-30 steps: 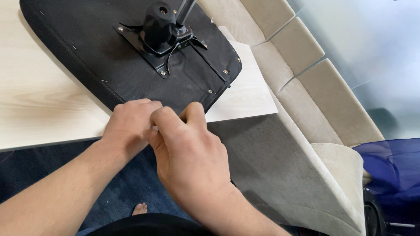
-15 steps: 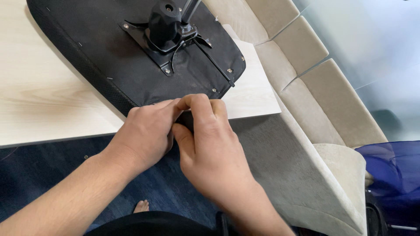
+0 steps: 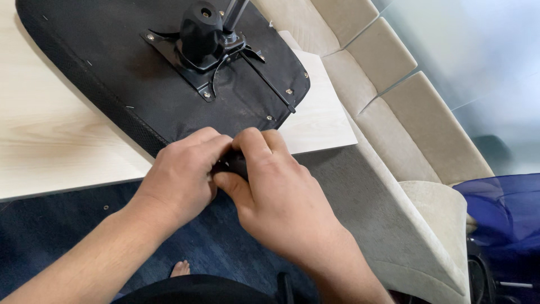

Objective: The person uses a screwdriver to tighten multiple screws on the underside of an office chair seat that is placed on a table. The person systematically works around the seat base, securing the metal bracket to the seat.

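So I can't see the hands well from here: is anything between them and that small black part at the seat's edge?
No. The left hand and right hand are both already closed around the small black part, right at the near edge of the upturned black chair seat on the wooden table. Nothing visible lies between.

Left hand (image 3: 180, 180) and right hand (image 3: 275, 202): bare, no rings or sleeves; forearms uncovered; a bare toe (image 3: 180, 268) visible below.

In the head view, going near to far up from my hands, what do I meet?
Both hands, left hand and right hand, pinching a small black part → near edge of the upturned black seat base on the pale wooden table → metal mounting plate → black mechanism hub.
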